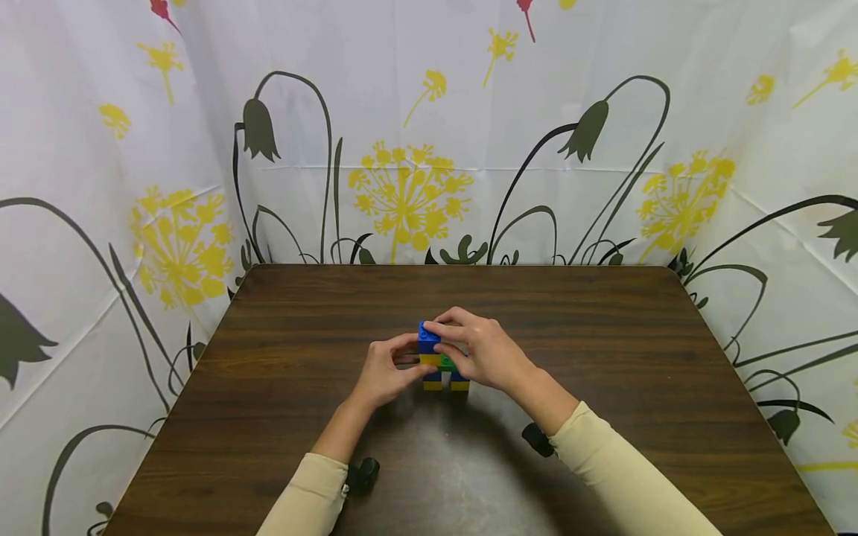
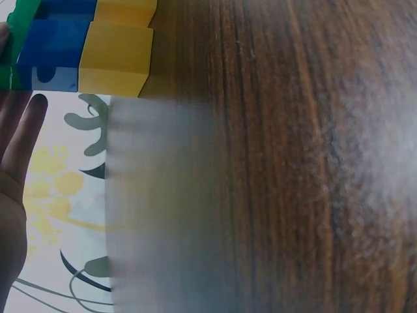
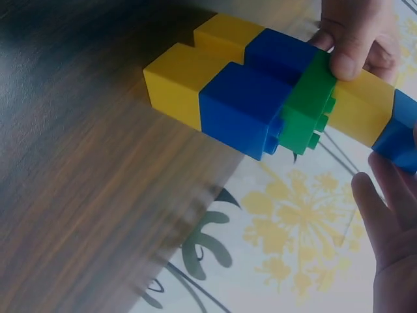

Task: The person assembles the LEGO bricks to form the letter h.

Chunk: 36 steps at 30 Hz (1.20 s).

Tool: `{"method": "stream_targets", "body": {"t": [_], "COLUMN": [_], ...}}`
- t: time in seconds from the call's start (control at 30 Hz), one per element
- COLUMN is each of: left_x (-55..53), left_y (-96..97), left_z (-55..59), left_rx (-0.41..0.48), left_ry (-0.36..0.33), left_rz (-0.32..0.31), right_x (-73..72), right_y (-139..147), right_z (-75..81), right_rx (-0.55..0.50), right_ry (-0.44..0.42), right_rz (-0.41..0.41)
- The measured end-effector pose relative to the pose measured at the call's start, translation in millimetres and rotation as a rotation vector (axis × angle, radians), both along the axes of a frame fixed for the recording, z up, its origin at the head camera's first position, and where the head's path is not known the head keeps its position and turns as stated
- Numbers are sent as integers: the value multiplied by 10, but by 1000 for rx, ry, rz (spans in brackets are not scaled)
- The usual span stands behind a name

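A small structure of toy building blocks stands on the table. Two legs each have a yellow block [image 3: 174,81] at the bottom and a blue block [image 3: 242,107] above. A green block [image 3: 306,112] bridges both legs. Over the green one, on the left side, sits an upper yellow block [image 3: 362,104], topped by a blue block [image 1: 427,345]. My left hand [image 1: 387,371] pinches the upper yellow block, its thumb at the joint with the green. From the right, my right hand [image 1: 492,353] holds the top blue block between thumb and fingers.
The brown wood-grain table [image 1: 322,305] reaches back to a white curtain [image 1: 429,97] printed with flowers. Dark wrist-worn cameras [image 1: 364,475] sit under both cream sleeves [image 1: 623,465], close over the table.
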<state>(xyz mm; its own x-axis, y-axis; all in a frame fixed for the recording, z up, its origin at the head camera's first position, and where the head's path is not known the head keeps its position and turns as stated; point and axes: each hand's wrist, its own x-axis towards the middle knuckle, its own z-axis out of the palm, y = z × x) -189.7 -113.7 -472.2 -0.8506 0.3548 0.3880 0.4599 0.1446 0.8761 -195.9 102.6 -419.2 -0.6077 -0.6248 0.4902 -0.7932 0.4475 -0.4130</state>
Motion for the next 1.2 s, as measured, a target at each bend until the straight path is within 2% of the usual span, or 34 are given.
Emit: {"method": "stream_targets", "body": {"t": [0.37, 0.73, 1.07, 1.2], "left_x": [12, 12, 10, -58], "left_y": [21, 22, 65, 54], "left_z": [-16, -32, -9, -174], "left_rx": [-5, -28, -35, -21], "left_ry": [-10, -33, -65, -74], "left_rz": [1, 9, 13, 16], "right_x": [15, 10, 22, 33], "right_y": [8, 4, 64, 84], "right_z": [-20, 6, -30, -44], "right_rx": [4, 81, 16, 11], "right_ry": [-34, 16, 37, 5], "right_rz": [-24, -35, -29, -43]}}
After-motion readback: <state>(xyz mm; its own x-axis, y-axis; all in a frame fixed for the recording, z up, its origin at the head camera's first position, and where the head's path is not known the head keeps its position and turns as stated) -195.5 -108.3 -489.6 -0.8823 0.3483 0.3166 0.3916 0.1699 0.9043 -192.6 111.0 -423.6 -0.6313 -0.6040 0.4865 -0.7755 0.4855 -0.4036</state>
